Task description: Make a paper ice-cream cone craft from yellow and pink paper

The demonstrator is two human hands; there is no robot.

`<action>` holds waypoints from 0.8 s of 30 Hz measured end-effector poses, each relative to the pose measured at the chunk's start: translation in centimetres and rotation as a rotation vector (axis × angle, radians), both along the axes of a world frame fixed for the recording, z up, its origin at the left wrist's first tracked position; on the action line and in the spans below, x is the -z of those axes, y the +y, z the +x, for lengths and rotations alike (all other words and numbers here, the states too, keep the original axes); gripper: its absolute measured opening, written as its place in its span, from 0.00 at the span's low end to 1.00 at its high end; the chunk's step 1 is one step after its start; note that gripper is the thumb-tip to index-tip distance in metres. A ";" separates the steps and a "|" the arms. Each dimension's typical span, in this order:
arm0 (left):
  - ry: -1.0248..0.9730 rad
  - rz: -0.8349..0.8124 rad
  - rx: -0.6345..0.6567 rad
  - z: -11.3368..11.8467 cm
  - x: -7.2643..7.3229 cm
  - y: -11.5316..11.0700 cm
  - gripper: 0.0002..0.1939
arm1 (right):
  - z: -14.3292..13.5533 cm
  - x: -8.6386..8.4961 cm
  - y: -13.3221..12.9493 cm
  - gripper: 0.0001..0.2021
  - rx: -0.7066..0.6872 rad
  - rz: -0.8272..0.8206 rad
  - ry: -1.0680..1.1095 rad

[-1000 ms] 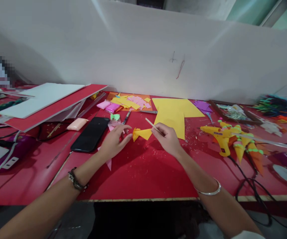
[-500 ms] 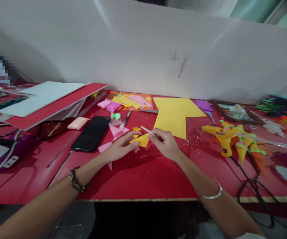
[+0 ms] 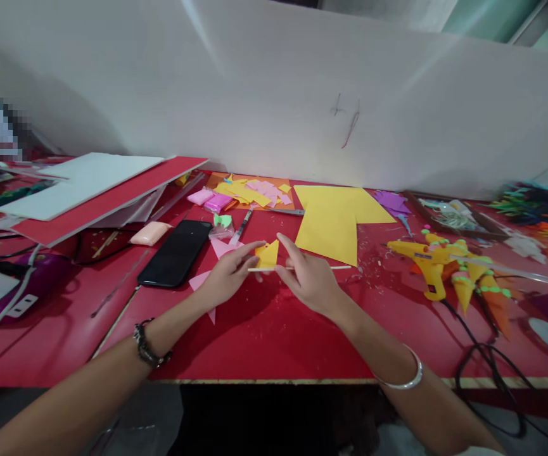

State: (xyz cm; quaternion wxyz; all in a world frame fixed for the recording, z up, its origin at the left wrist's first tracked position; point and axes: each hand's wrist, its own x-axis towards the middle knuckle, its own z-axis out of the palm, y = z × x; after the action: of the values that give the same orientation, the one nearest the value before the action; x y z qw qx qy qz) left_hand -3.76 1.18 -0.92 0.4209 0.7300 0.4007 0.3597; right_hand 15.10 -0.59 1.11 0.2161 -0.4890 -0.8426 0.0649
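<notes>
Near the front middle of the table, my left hand (image 3: 226,273) has its thumb and fingers closed at the left side of a small folded piece of yellow paper (image 3: 268,253). A thin pale stick (image 3: 340,268) lies level across the near edge of that paper, its right end showing beyond my right hand. My right hand (image 3: 312,282) holds the stick with the thumb near it, while the index finger stretches up beside the paper's right edge. The exact contact of the other fingers is hidden. Pink paper pieces (image 3: 201,280) lie beside my left wrist.
A black phone (image 3: 175,254) lies left of my hands. Behind are a large yellow sheet (image 3: 328,225), scissors (image 3: 286,211) and paper scraps (image 3: 267,193). On the right sit a yellow glue gun (image 3: 426,263) with a cord, and small decorated cones (image 3: 464,288). Boards (image 3: 112,196) overhang the left.
The stick has turned from slanting up-left to lying level across the paper. My right index finger has straightened upward, and the yellow paper now stands more upright between my hands.
</notes>
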 end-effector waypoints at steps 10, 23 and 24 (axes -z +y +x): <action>-0.197 -0.190 0.121 -0.1 -0.3 -0.5 0.17 | 0.1 0.5 0.6 0.20 0.004 -0.103 0.062; -0.280 -0.274 0.147 0.2 -0.4 -0.5 0.16 | 0.1 0.6 0.7 0.17 -0.041 0.004 -0.019; -0.286 -0.277 0.128 0.2 -0.2 -0.5 0.16 | 0.1 0.6 0.6 0.17 -0.041 -0.002 -0.033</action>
State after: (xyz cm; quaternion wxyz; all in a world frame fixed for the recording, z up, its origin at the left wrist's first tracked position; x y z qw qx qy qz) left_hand -3.56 0.69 -0.73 0.5919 0.6304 0.3354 0.3738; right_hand 15.15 0.06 0.54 0.2004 -0.4730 -0.8558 0.0620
